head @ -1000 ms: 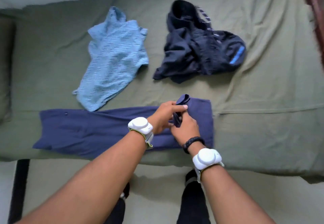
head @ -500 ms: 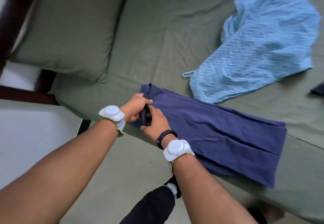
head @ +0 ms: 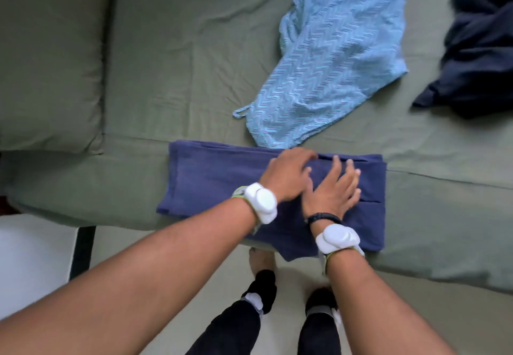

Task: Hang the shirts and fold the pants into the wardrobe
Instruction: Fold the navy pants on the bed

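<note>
Pressing navy pants (head: 211, 177), left hand (head: 288, 177) and right hand (head: 333, 191) flat, grip released; blue shirt (head: 333, 63) just beyond.

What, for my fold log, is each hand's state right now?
Left hand: open, resting on the pants.
Right hand: open, fingers spread flat on the pants.

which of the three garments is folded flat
The navy pants, under the left hand and right hand; the light blue shirt and the dark garment lie crumpled.

three garments (head: 222, 177) (head: 333, 57) (head: 477, 49), two hands (head: 288, 177) (head: 333, 191)
</note>
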